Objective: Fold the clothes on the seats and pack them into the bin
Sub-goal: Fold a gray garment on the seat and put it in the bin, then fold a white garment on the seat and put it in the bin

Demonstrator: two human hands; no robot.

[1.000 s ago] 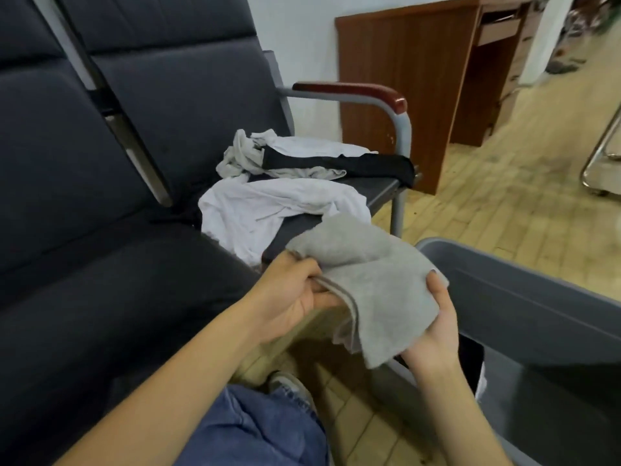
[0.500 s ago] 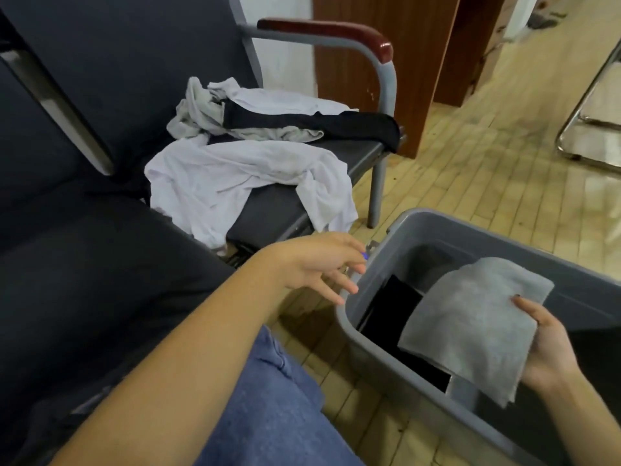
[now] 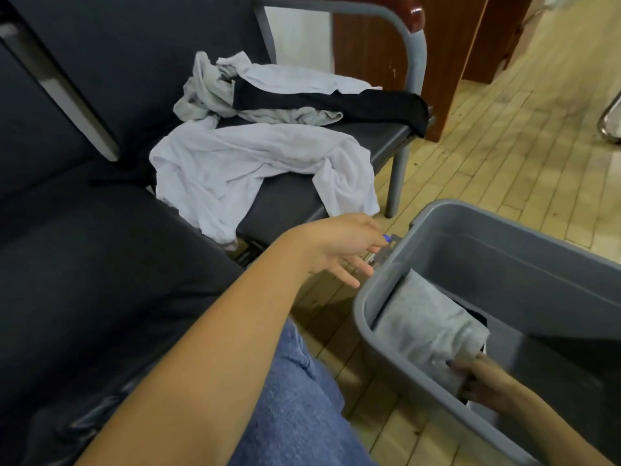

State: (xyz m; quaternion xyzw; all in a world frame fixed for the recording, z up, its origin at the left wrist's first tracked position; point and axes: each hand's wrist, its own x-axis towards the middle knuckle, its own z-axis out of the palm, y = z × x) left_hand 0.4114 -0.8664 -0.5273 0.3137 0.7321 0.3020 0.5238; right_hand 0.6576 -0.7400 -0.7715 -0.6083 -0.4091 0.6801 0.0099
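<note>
A folded grey cloth lies low inside the grey bin, on top of a black garment. My right hand reaches into the bin and grips the cloth's near edge. My left hand hovers by the bin's left corner with fingers spread, holding nothing. On the dark seat lie a crumpled white shirt, a pale grey and white garment and a black garment.
The seat's metal armrest with a red-brown pad rises behind the clothes. A wooden desk stands beyond it. The wooden floor runs to the right. My blue-jeaned knee is below, between seat and bin.
My right hand has lowered the grey cloth from above the bin down into it. My left hand, which let go of the cloth a second ago, stays near the bin's corner.
</note>
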